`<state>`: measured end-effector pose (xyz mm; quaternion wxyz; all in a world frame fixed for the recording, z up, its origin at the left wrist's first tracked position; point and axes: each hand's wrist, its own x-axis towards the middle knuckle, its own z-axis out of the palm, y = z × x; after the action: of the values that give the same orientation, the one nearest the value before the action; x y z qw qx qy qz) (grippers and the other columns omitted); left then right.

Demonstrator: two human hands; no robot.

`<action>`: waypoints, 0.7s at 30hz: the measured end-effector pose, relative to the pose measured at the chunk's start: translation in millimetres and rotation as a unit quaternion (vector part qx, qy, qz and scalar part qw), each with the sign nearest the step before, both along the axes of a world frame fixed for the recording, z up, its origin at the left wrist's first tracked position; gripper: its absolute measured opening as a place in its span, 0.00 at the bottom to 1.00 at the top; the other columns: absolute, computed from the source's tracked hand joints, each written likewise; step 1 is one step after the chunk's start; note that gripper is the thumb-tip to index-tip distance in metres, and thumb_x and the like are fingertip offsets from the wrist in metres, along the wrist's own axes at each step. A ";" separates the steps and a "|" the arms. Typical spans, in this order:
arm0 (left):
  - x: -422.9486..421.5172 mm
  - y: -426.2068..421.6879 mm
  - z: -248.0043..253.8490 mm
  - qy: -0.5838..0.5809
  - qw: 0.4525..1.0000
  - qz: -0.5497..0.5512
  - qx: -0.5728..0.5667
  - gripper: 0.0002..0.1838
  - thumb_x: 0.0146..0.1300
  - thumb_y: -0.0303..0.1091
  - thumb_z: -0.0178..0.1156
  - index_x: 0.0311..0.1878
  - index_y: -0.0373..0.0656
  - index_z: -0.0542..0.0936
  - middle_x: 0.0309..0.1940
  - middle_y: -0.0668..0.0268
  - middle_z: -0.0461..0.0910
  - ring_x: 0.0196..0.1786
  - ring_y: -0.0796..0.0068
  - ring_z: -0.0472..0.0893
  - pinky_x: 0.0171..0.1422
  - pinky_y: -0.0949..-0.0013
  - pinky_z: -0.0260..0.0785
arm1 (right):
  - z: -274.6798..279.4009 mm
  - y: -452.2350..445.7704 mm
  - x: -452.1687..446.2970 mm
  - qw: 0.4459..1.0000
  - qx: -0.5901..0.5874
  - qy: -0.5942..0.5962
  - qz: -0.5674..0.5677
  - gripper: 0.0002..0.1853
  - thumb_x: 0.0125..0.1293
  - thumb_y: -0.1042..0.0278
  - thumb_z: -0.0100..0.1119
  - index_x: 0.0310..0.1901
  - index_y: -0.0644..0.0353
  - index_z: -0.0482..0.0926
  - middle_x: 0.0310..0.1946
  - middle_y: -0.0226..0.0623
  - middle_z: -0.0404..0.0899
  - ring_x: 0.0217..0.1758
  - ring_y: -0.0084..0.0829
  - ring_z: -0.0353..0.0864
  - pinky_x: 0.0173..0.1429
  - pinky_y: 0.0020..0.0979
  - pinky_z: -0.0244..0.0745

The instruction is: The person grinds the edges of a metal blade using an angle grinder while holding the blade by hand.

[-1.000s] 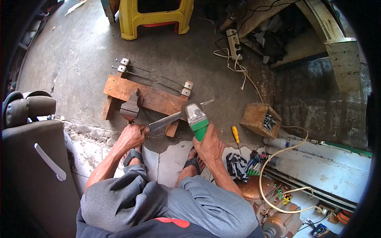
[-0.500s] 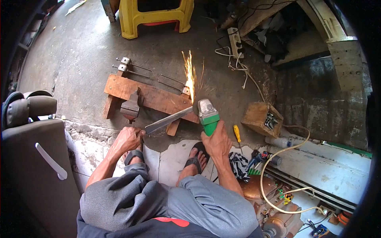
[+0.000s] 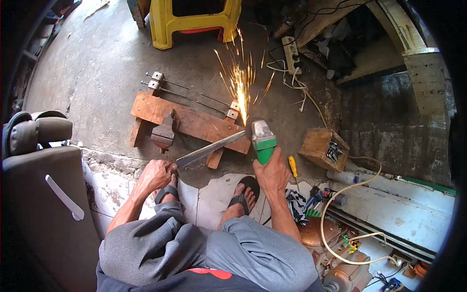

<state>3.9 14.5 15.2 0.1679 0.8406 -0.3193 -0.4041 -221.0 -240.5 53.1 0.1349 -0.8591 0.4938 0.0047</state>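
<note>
My left hand point(image 3: 159, 174) is closed around the near end of a long flat metal blade point(image 3: 209, 149), which slants up to the right. In my right hand point(image 3: 272, 170) is a green and silver angle grinder point(image 3: 264, 147), gripped by its body. Its disc meets the blade's far tip, and orange sparks point(image 3: 241, 92) fly up and away from there. Beneath the tip stands a low wooden bench point(image 3: 194, 121), with a bench vise point(image 3: 164, 132) at its near side and metal clamps point(image 3: 233, 111) on top. What sort of handle the blade has, if any, is hidden by my fingers.
A yellow plastic stool point(image 3: 194, 23) stands ahead. To the right are a power strip point(image 3: 291, 54), a wooden box point(image 3: 323, 146) of small parts, a yellow-handled screwdriver point(image 3: 293, 167) and a pale cable point(image 3: 323, 226). A brown padded seat point(image 3: 44, 194) is at left.
The grinder and my right hand have shifted slightly right, along toward the blade's tip. The sparks now spread wider and reach higher. My left hand keeps its grip, and the view has shifted a little.
</note>
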 end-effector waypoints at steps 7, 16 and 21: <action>0.4 -4.8 7.6 0.010 1.000 -0.002 0.027 0.16 0.73 0.40 0.56 0.43 0.39 0.87 0.39 0.42 0.84 0.45 0.38 0.84 0.51 0.44 0.76 | 6.6 16.3 1.3 0.997 0.043 0.019 0.058 0.40 0.58 0.58 0.68 0.69 0.68 0.63 0.46 0.62 0.80 0.42 0.64 0.86 0.45 0.60 0.80; -2.1 -0.5 -0.7 -0.035 0.999 0.010 -0.010 0.17 0.72 0.41 0.58 0.39 0.35 0.85 0.34 0.41 0.83 0.41 0.35 0.83 0.46 0.44 0.74 | 10.2 -5.4 -0.7 0.999 0.029 0.040 0.004 0.43 0.58 0.58 0.69 0.71 0.68 0.61 0.47 0.64 0.81 0.43 0.64 0.86 0.46 0.58 0.80; -5.1 -2.9 -1.6 -0.044 0.999 0.004 -0.020 0.16 0.72 0.39 0.58 0.37 0.35 0.85 0.34 0.42 0.83 0.42 0.36 0.83 0.46 0.43 0.73 | 10.7 27.8 7.5 0.995 0.065 0.028 0.066 0.43 0.59 0.58 0.69 0.71 0.69 0.60 0.48 0.65 0.80 0.42 0.63 0.87 0.44 0.58 0.81</action>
<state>-1.2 11.6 13.6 0.1722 0.8555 -0.3308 -0.3592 -213.5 -212.7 63.8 0.1756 -0.8787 0.4384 0.0695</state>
